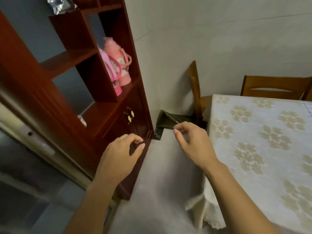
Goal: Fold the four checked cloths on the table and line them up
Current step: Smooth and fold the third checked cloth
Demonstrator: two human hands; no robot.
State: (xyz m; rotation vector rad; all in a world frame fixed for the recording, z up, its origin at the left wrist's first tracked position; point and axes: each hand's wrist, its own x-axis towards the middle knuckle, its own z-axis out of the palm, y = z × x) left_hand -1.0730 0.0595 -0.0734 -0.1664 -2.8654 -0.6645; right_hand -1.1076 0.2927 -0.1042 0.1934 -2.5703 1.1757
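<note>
Tablecloth (pixel 263 119) of pale floral brocade bears checked cloth (pixel 308 108).

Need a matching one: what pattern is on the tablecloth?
The tablecloth is cream with beige flower clusters; the head view shows it.

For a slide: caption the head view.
Empty left hand and right hand hover beside the table, a checked cloth barely in view at frame edge.
</note>
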